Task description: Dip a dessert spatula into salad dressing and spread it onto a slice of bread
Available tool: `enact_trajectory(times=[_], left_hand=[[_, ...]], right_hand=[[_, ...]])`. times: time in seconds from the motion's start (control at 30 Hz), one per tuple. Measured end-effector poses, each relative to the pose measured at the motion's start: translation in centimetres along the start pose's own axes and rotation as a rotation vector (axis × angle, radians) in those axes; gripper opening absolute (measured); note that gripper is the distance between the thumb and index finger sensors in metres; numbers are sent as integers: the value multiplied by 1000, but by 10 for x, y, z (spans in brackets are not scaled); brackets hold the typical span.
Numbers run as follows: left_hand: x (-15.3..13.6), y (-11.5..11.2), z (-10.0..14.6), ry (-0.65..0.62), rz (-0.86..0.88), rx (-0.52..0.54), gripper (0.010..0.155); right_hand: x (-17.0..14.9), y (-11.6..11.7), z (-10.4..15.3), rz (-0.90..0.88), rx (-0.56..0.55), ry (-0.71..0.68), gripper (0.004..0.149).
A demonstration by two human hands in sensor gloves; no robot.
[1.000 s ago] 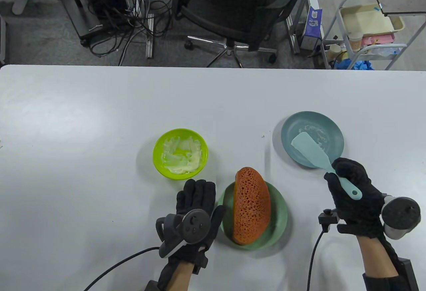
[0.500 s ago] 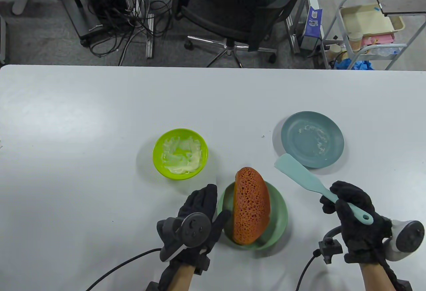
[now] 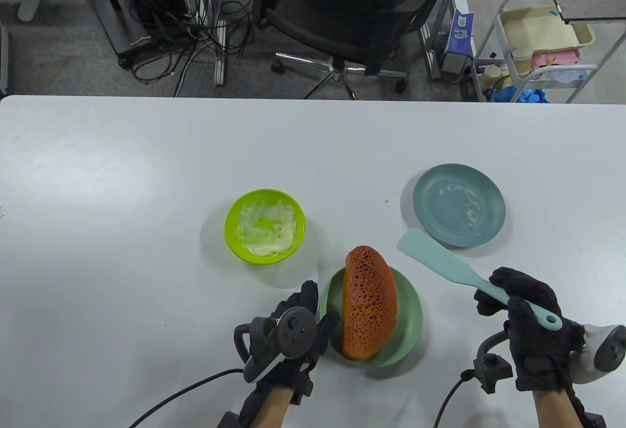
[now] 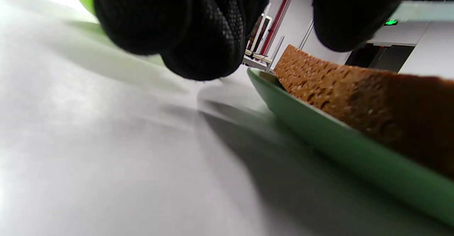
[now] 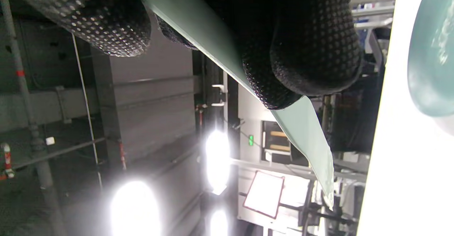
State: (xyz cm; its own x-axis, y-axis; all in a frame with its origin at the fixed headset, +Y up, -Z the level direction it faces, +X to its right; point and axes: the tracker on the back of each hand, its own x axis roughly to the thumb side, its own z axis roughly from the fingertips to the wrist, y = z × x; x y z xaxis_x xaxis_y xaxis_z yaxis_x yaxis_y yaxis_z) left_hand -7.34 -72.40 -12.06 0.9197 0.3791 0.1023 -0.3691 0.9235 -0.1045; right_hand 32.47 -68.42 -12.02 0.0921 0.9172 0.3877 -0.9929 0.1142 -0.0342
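My right hand grips the handle of the pale teal dessert spatula and holds it above the table, blade pointing up-left between the blue plate and the bread. In the right wrist view the spatula runs out from under my fingers. The orange-brown bread slice lies on a green plate. My left hand rests against that plate's left rim, fingers loose; in the left wrist view the plate and bread lie just right of my fingertips. The lime green bowl holds pale salad dressing.
A blue plate with dressing smears sits at the right. Behind the table stand a black office chair, cables and a cart. Glove cables trail off the table's near edge.
My right hand lifted the spatula off the blue plate and carried it toward me and left. My left hand drew back and settled against the green plate's left rim.
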Motion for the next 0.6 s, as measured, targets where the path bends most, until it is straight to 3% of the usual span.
enact_trajectory(times=[0.33, 0.6], left_hand=[[0, -9, -10, 23, -32, -46, 62], [-3, -10, -13, 39, -6, -78, 59]], right_hand=[[4, 34, -23, -26, 44, 19, 47], [10, 87, -66, -4, 223, 129, 48]])
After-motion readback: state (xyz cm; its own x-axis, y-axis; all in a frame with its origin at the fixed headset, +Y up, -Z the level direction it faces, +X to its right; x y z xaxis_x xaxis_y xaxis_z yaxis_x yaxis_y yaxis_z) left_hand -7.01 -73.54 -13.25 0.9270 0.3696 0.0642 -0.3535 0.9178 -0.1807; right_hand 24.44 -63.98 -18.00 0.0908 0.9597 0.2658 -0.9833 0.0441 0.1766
